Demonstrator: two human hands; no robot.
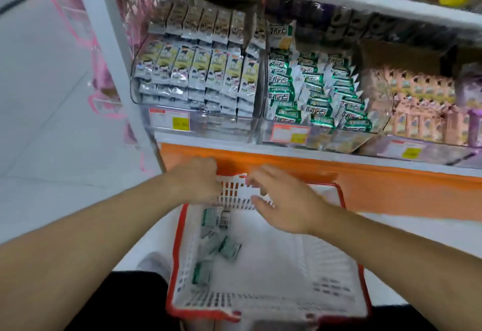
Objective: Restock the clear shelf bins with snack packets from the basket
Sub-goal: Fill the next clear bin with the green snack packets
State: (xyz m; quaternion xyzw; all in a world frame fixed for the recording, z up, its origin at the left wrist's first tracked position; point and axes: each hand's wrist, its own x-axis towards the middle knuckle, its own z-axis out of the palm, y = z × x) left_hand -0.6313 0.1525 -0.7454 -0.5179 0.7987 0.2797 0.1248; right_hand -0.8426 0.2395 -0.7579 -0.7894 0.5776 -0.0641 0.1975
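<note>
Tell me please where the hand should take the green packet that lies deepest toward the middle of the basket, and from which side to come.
Take the green packet by its two long edges, coming from above. It lies flat and tilted on the basket floor, apart from the side wall, so both edges look free for a pinch grip. The right hand seems nearer; the left hand is at the far rim.

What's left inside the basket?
A few green snack packets lie along the left side of the white basket, and the rest of its floor shows bare. The hands cover the far edge, so anything there is hidden.
</note>
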